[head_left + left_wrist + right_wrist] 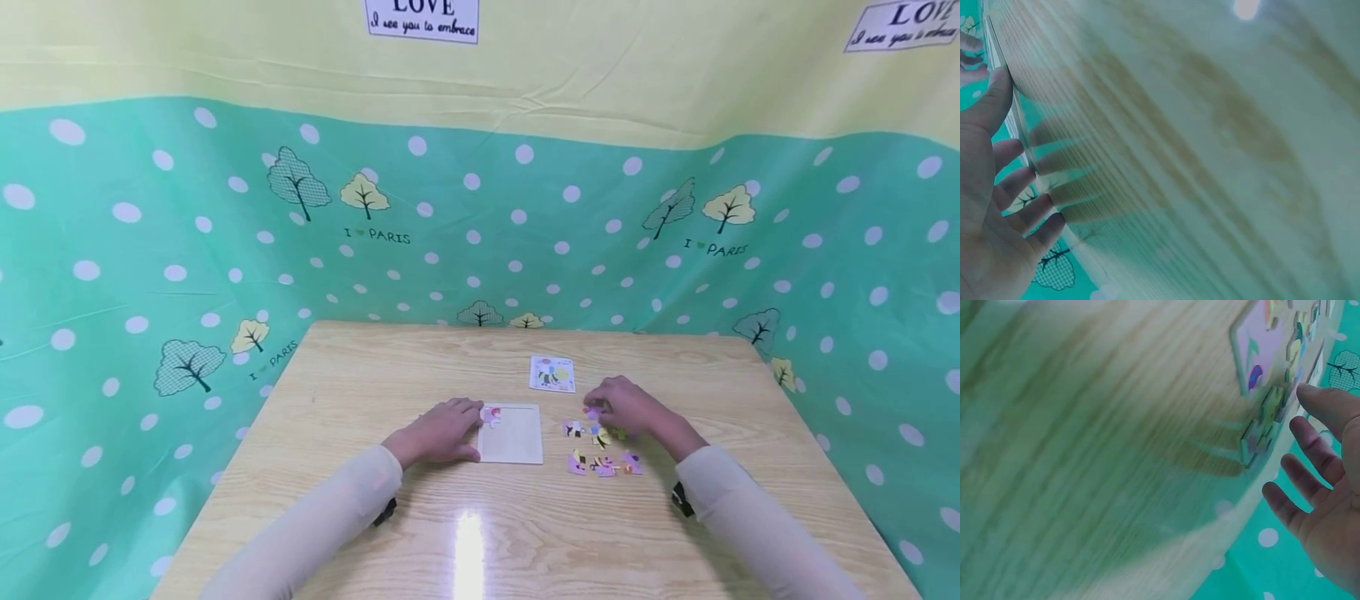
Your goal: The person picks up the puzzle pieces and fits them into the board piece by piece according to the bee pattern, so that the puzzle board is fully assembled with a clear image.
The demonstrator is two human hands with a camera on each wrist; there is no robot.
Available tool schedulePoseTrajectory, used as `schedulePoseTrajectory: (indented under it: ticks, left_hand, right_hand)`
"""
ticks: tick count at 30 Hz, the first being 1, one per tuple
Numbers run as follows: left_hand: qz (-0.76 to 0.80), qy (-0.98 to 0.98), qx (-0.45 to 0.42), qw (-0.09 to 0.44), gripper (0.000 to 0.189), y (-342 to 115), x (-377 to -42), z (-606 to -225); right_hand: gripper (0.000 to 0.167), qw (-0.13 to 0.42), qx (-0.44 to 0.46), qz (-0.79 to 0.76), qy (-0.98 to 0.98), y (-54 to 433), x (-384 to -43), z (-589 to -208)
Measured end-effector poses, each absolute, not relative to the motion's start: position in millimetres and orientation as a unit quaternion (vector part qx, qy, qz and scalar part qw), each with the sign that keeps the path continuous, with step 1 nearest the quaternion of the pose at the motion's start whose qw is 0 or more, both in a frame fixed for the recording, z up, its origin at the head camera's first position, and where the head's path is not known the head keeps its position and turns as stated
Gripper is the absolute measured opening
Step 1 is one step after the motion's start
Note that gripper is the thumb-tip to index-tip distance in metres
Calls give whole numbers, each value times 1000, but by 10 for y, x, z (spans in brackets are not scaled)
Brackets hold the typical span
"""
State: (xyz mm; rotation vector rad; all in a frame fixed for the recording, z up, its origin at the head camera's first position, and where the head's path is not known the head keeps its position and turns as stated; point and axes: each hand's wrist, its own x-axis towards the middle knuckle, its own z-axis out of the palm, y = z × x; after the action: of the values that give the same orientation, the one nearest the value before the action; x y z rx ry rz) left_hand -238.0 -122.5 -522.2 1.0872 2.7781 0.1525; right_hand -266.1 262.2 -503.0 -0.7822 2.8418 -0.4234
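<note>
Firstly, head view. Puzzle pieces (pixel 604 468): flat, interlocking, lilac ground, printed in yellow, black and orange; loose group right of centre on the table (pixel 360 383), three in the nearest row. Right hand (pixel 632 407): over the group's far side, fingertips bent down at a lilac piece (pixel 592 412); whether pinched or merely touched, cannot tell. Left hand (pixel 444 432): well apart from the right, thumb and fingers spread against the tray's left edge. Tray (pixel 513 443): pale, shallow, squarish; contents, one lilac-and-red piece (pixel 492 416), far left corner. Picture card (pixel 552 375): yellow-and-black figure, beyond the tray, slightly right. Room: bare wood left of the tray and nearer; dotted green cloth (pixel 517 217) behind the table's far edge.

Left wrist view. Thumb at a thin pale edge; four fingers parted, lightly bent.

Right wrist view. Lilac piece with green and purple print (pixel 1257 350), lying flat; others beyond. Thumb tip close beside them; three fingers parted, lightly bent.
</note>
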Motion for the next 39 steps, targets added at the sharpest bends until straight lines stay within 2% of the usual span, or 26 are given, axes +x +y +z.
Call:
schedulePoseTrajectory:
  ticks: [23, 39]
  left_hand:
    - [57, 927, 360, 83, 67, -1220, -2373, -5206]
    - [57, 927, 363, 70, 65, -1244, -2395, -5263]
  right_hand:
    - [31, 64, -255, -127, 956, 2639, -2681, -5073]
    - [36, 63, -302, -141, 941, 2203, -2659, -4979]
